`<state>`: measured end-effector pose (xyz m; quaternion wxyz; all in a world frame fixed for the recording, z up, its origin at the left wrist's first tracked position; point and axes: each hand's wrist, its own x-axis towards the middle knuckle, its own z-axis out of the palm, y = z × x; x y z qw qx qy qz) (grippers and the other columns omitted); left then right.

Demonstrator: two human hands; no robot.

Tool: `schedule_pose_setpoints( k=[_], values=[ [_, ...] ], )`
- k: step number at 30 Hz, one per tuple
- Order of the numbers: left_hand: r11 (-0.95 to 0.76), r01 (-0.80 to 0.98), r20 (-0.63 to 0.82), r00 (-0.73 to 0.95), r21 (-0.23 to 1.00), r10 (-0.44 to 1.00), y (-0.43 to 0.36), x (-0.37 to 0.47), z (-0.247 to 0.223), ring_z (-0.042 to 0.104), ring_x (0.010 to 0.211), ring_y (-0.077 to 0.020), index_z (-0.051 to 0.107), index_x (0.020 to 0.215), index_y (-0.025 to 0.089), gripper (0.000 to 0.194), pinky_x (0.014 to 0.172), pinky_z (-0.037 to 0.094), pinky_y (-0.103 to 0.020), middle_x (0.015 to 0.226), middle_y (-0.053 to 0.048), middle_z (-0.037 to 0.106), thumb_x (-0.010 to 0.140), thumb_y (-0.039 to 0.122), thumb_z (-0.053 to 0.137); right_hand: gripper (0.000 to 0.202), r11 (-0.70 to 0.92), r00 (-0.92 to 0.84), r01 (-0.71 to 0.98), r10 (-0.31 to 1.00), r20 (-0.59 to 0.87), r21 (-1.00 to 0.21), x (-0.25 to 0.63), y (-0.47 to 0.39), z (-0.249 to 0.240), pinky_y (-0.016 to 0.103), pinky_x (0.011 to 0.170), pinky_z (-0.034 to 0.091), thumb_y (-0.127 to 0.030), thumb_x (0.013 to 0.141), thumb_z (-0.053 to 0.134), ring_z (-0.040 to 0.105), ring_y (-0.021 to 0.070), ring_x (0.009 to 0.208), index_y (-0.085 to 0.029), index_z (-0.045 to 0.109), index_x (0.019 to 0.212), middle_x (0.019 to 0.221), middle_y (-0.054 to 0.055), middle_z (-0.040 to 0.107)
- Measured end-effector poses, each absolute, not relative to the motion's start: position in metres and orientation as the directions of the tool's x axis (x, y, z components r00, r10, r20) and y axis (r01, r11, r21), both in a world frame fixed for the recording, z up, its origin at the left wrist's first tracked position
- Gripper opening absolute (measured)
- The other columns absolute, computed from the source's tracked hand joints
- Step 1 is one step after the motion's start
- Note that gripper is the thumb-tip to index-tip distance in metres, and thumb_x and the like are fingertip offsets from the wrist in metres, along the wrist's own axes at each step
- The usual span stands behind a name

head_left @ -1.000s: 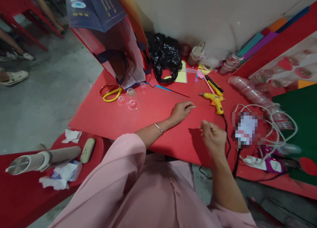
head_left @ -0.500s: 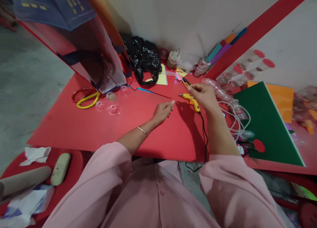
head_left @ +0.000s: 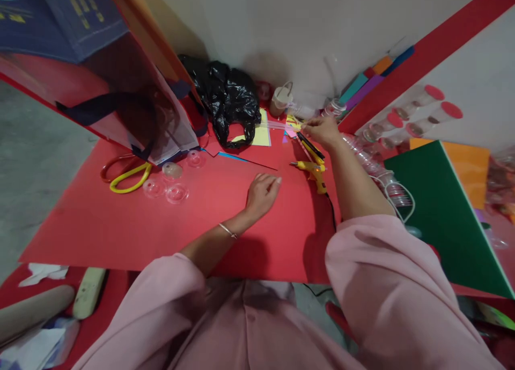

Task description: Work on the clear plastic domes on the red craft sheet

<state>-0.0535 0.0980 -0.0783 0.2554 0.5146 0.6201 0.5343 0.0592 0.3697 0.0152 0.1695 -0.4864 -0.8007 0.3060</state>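
Observation:
My right hand (head_left: 321, 131) reaches to the back of the red table, its fingers pinched at the right end of long clear glue sticks (head_left: 279, 125). Just below it lie a black-and-yellow craft knife (head_left: 311, 145) and a yellow glue gun (head_left: 311, 169), whose nozzle points left and whose small orange light is on. My left hand (head_left: 262, 194) hovers above the table's middle, its fingers curled together with nothing visible in them. A thin dark strip with a blue end (head_left: 237, 158) lies beyond the left hand.
Yellow-handled scissors (head_left: 131, 179) and clear bottle tops (head_left: 177, 193) lie left, beside a big paper bag (head_left: 80, 32). A black plastic bag (head_left: 233, 99) and a lidded cup (head_left: 280, 99) stand behind. Stacked clear bottles (head_left: 372, 161) and a green board (head_left: 446, 209) are right.
My right hand has moved away from the craft knife to the ends of the glue sticks. My left hand has drawn slightly back, its fingers more curled. The view has shifted slightly.

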Motion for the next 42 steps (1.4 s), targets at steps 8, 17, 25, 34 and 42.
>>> schedule_pose_setpoints(
  k=[8, 17, 25, 34, 42],
  values=[
    [-0.129, 0.910, 0.329, -0.009, 0.395, 0.944, 0.080, -0.047, -0.072, 0.001, 0.173, -0.0355, 0.058, 0.155, 0.019, 0.060, 0.137, 0.001, -0.071, 0.185, -0.013, 0.018, 0.095, 0.025, 0.065, 0.036, 0.247, -0.693, 0.560, 0.664, -0.283, -0.791, 0.055, 0.290, 0.037, 0.029, 0.070, 0.055, -0.053, 0.077, 0.093, 0.068, 0.0178, 0.075, -0.020, 0.084, 0.090, 0.082, 0.004, 0.079],
    [-0.237, 0.933, 0.420, 0.107, 0.271, 0.901, 0.075, -0.044, -0.066, -0.014, 0.170, -0.0300, 0.048, 0.164, 0.018, 0.064, 0.134, -0.020, -0.067, 0.185, -0.008, 0.015, 0.101, 0.015, 0.054, 0.053, 0.024, -0.670, 0.521, 0.631, -0.392, -0.853, 0.093, 0.243, 0.052, 0.023, 0.066, 0.052, -0.052, 0.065, 0.101, 0.073, 0.0161, 0.082, -0.020, 0.084, 0.104, 0.092, 0.005, 0.082],
    [-0.333, 0.926, 0.479, 0.214, 0.178, 0.851, 0.069, -0.040, -0.065, -0.018, 0.168, -0.0267, 0.054, 0.161, 0.020, 0.057, 0.133, -0.023, -0.066, 0.183, -0.004, 0.024, 0.105, 0.011, 0.046, 0.040, 0.102, -0.650, 0.495, 0.702, -0.290, -0.863, 0.106, 0.214, 0.064, 0.023, 0.061, 0.046, -0.041, 0.066, 0.096, 0.066, 0.0125, 0.071, -0.017, 0.081, 0.095, 0.080, 0.002, 0.077],
    [-0.380, 0.912, 0.473, 0.270, 0.153, 0.839, 0.064, -0.036, -0.064, -0.014, 0.169, -0.0254, 0.061, 0.154, 0.024, 0.053, 0.135, -0.017, -0.066, 0.182, -0.002, 0.028, 0.107, 0.013, 0.042, 0.009, 0.193, -0.531, 0.681, 0.794, -0.295, -0.706, 0.106, 0.190, 0.080, 0.022, 0.055, 0.043, -0.024, 0.074, 0.081, 0.064, 0.0127, 0.064, -0.017, 0.080, 0.078, 0.069, 0.002, 0.075],
    [-0.408, 0.900, 0.493, 0.287, 0.155, 0.821, 0.060, -0.034, -0.065, -0.015, 0.169, -0.0253, 0.060, 0.155, 0.020, 0.055, 0.134, -0.020, -0.065, 0.179, -0.005, 0.035, 0.103, 0.009, 0.046, 0.013, 0.246, -0.539, 0.692, 0.801, -0.260, -0.678, 0.110, 0.184, 0.077, 0.022, 0.054, 0.044, -0.028, 0.074, 0.081, 0.064, 0.0140, 0.064, -0.016, 0.081, 0.078, 0.067, 0.002, 0.074]
  ],
)
